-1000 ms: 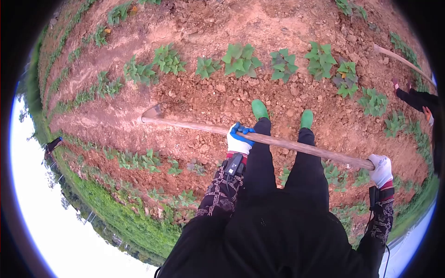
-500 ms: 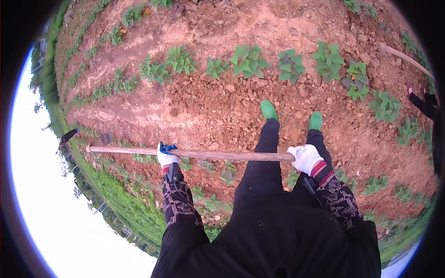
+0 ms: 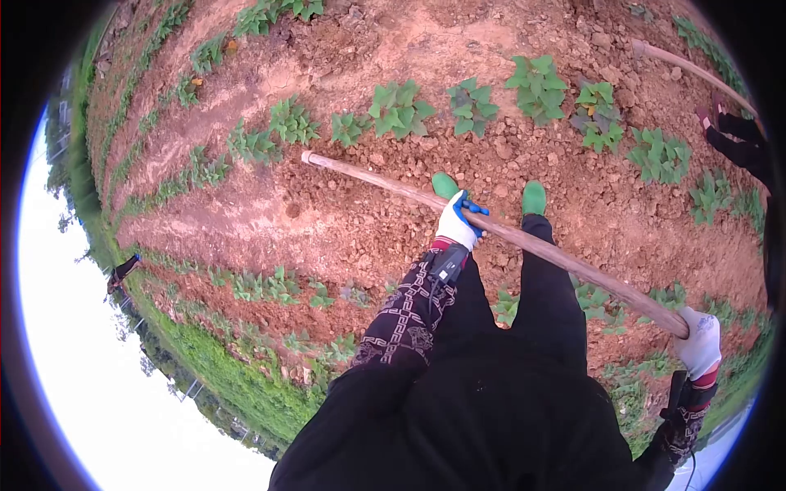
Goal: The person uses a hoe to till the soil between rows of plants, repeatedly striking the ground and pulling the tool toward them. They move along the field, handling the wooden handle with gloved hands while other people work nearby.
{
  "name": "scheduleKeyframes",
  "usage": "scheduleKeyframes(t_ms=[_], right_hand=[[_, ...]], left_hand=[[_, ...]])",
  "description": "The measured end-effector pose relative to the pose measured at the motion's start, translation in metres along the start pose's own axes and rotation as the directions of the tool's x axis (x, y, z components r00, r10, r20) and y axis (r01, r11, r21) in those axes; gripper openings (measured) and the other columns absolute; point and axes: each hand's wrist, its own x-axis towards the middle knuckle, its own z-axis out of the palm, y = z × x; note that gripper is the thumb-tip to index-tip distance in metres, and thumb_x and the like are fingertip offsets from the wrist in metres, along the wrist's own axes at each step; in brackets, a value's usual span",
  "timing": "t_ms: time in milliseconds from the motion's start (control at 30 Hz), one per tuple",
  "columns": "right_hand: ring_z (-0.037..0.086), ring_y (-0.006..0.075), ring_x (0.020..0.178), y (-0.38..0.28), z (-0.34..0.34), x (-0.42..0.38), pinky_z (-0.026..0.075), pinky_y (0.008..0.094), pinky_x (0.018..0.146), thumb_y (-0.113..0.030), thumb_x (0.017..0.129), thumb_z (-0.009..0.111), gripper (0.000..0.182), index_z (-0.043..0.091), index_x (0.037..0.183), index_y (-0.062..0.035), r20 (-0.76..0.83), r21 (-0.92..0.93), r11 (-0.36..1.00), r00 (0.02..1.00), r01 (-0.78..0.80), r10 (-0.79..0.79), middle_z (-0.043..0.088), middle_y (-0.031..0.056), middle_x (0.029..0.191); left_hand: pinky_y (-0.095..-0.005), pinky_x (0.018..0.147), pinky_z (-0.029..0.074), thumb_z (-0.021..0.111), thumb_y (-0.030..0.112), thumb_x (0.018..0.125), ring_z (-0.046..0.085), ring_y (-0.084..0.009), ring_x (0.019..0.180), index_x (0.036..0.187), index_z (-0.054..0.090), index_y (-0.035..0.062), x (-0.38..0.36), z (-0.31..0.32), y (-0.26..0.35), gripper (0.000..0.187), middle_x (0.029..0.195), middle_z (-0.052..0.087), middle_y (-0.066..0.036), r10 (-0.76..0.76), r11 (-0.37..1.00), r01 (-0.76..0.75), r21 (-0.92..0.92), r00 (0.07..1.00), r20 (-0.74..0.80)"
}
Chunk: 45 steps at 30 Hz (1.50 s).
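Observation:
A long wooden handle (image 3: 573, 266) runs slantwise across the view, its far end over the soil and its near end at the lower right. My left hand (image 3: 460, 222), in a white and blue glove, is closed round its middle part. Near the handle's lower right end, my right hand (image 3: 700, 342) grips it in a white glove. No blade shows at the far end, which lies by loose reddish soil (image 3: 368, 196). My green shoes (image 3: 533, 199) stand on the soil below the plant row.
A row of leafy green plants (image 3: 399, 110) crosses the soil ahead, with further rows around. At the right edge, a person in dark clothes (image 3: 741, 147) is beside another wooden handle (image 3: 688, 65). A distant person (image 3: 123, 272) stands at far left, near grass (image 3: 205, 348).
Both hands and the handle have moved right. The handle has gone from nearly level to slanted, its far end now over the soil ahead. The blade seen earlier at left no longer shows.

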Motion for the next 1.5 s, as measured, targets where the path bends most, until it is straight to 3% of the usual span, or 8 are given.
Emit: scheduleKeyframes(t_ms=[300, 600, 800, 1000, 1067, 1133, 1167, 1500], right_hand=[[0.061, 0.0338, 0.066, 0.021, 0.07, 0.031, 0.048, 0.0411, 0.059, -0.011, 0.06, 0.07, 0.02, 0.063, 0.08, -0.01, -0.071, 0.129, 0.973, 0.981, 0.191, -0.183, 0.06, 0.0118, 0.066], [0.063, 0.0271, 0.08, -0.076, 0.191, 0.148, 0.045, 0.0385, 0.075, -0.019, 0.068, 0.068, 0.024, 0.06, 0.09, -0.0157, 0.035, 0.075, 0.922, 0.923, 0.379, -0.382, 0.064, 0.0071, 0.079], [0.063, 0.0263, 0.077, -0.108, 0.173, 0.151, 0.045, 0.0387, 0.072, -0.018, 0.071, 0.066, 0.018, 0.057, 0.086, -0.015, 0.05, 0.089, 0.855, 0.855, 0.511, -0.516, 0.061, 0.0062, 0.074], [0.064, 0.0306, 0.073, -0.02, 0.121, 0.095, 0.049, 0.0418, 0.067, -0.02, 0.074, 0.064, 0.014, 0.058, 0.085, -0.0135, 0.225, -0.015, 0.957, 0.934, 0.289, -0.278, 0.064, 0.0098, 0.074], [0.062, 0.0334, 0.069, 0.013, 0.06, 0.049, 0.048, 0.0424, 0.063, -0.015, 0.07, 0.065, 0.015, 0.057, 0.082, -0.0102, 0.124, -0.063, 0.971, 0.967, 0.23, -0.221, 0.061, 0.0119, 0.067], [0.058, 0.0352, 0.066, 0.023, -0.011, 0.006, 0.043, 0.0445, 0.059, -0.006, 0.061, 0.067, 0.02, 0.056, 0.078, -0.0083, -0.043, -0.226, 0.969, 0.992, 0.103, -0.116, 0.056, 0.0125, 0.065], [0.057, 0.0353, 0.067, 0.03, -0.021, 0.0, 0.042, 0.0433, 0.059, -0.005, 0.06, 0.065, 0.018, 0.054, 0.075, -0.0074, -0.128, -0.29, 0.952, 0.982, 0.097, -0.139, 0.055, 0.0131, 0.066], [0.054, 0.0327, 0.068, 0.047, -0.053, 0.01, 0.039, 0.04, 0.064, -0.003, 0.06, 0.062, 0.028, 0.058, 0.088, -0.0056, -0.307, -0.33, 0.911, 0.885, 0.246, -0.35, 0.059, 0.0104, 0.074]], left_hand=[[-0.0374, 0.058, 0.045, 0.058, 0.018, 0.087, 0.046, -0.0158, 0.045, 0.055, 0.042, 0.0163, -0.009, -0.045, 0.018, 0.036, 0.05, 0.043, 0.002, 0.066, 0.992, -0.068, -0.111, 0.998, -0.015], [-0.0309, 0.053, 0.039, 0.059, 0.027, 0.088, 0.034, -0.0103, 0.041, 0.056, 0.033, 0.0189, -0.115, -0.114, 0.163, 0.042, 0.049, 0.03, 0.006, 0.551, 0.811, -0.564, -0.156, 0.826, -0.12], [-0.0283, 0.049, 0.039, 0.061, 0.031, 0.09, 0.034, -0.0077, 0.042, 0.064, 0.038, 0.0185, -0.142, -0.129, 0.187, 0.037, 0.052, 0.032, 0.008, 0.683, 0.705, -0.687, -0.177, 0.725, -0.092], [-0.0302, 0.05, 0.041, 0.059, 0.03, 0.09, 0.037, -0.0081, 0.041, 0.058, 0.037, 0.0196, -0.031, -0.123, 0.073, 0.04, 0.048, 0.034, 0.008, 0.468, 0.856, -0.468, -0.218, 0.882, -0.057], [-0.0307, 0.052, 0.041, 0.059, 0.029, 0.089, 0.04, -0.0095, 0.041, 0.059, 0.039, 0.0193, 0.023, -0.107, 0.004, 0.038, 0.048, 0.035, 0.008, 0.355, 0.926, -0.354, -0.132, 0.935, -0.01], [-0.0296, 0.055, 0.04, 0.059, 0.026, 0.089, 0.04, -0.0093, 0.042, 0.06, 0.039, 0.019, 0.03, -0.053, -0.058, 0.036, 0.049, 0.036, 0.009, 0.102, 0.931, -0.016, -0.363, 0.971, 0.219], [-0.0299, 0.055, 0.04, 0.059, 0.024, 0.089, 0.041, -0.0092, 0.042, 0.06, 0.04, 0.0188, 0.008, -0.023, -0.064, 0.035, 0.049, 0.037, 0.009, 0.083, 0.946, -0.063, -0.319, 0.995, 0.05], [-0.0342, 0.062, 0.043, 0.06, 0.022, 0.086, 0.041, -0.013, 0.046, 0.055, 0.037, 0.0169, -0.023, 0.006, -0.062, 0.039, 0.049, 0.036, 0.005, -0.069, 0.879, 0.165, -0.448, 0.972, 0.223]])
